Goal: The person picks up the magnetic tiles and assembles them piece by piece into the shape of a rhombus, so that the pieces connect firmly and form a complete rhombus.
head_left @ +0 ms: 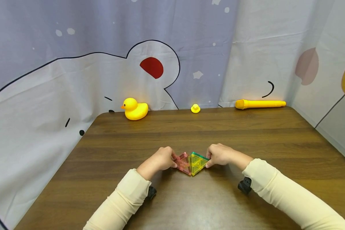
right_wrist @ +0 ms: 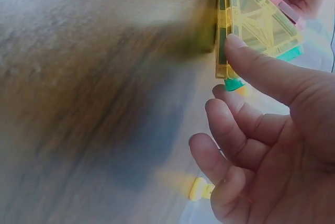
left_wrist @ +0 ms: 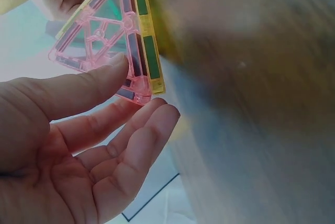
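Observation:
A small pyramid-like shape of see-through triangular magnetic tiles is held between both hands. Its pink tile [head_left: 182,163] faces left, the yellow tile [head_left: 197,165] faces right, and a green edge [head_left: 200,155] shows behind. My left hand [head_left: 162,158] pinches the pink side; in the left wrist view the thumb lies across the pink tile [left_wrist: 107,38] beside a yellow strip [left_wrist: 149,41]. My right hand [head_left: 220,154] pinches the yellow side, its thumb on the yellow tile [right_wrist: 267,25] in the right wrist view. The other fingers there are loosely bent.
A large yellow rubber duck [head_left: 135,110], a small yellow duck [head_left: 195,108] and a yellow toy microphone [head_left: 260,104] line the back edge of the wooden table [head_left: 103,179]. Behind them hangs a printed curtain [head_left: 83,76].

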Demonstrator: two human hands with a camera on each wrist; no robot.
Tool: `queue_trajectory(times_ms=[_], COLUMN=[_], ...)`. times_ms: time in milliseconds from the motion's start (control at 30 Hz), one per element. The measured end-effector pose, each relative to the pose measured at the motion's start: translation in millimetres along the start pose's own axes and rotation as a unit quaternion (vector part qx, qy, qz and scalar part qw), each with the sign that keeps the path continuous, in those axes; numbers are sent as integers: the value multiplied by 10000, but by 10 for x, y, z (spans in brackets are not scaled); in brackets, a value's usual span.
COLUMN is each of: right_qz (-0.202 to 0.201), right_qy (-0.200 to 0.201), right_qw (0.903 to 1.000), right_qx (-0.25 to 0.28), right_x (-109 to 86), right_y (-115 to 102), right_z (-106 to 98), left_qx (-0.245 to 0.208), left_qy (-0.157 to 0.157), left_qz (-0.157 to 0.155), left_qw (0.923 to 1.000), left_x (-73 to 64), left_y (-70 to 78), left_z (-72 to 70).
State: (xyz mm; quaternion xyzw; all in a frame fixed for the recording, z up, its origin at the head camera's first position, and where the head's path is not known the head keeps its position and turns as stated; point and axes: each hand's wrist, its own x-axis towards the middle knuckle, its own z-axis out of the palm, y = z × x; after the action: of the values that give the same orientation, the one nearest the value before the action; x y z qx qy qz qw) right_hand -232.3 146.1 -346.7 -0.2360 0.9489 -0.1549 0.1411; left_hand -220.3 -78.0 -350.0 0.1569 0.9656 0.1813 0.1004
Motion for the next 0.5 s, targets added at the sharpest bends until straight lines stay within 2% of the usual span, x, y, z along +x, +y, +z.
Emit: queue_trajectory(times_ms=[267,500], right_qz=[-161,-147], right_qy=[95,3], right_qw=[9995,9989], right_qx=[267,445], right_x=[1,-7], right_y=[9,19], right_z=[-9,-17], left_qx=[-158,-315], left_qy=[-53,-85], left_qz=[81,33], left_qw=[9998,9995], left_x=[-4,-12], left_y=[15,8], left_z=[-23,-45])
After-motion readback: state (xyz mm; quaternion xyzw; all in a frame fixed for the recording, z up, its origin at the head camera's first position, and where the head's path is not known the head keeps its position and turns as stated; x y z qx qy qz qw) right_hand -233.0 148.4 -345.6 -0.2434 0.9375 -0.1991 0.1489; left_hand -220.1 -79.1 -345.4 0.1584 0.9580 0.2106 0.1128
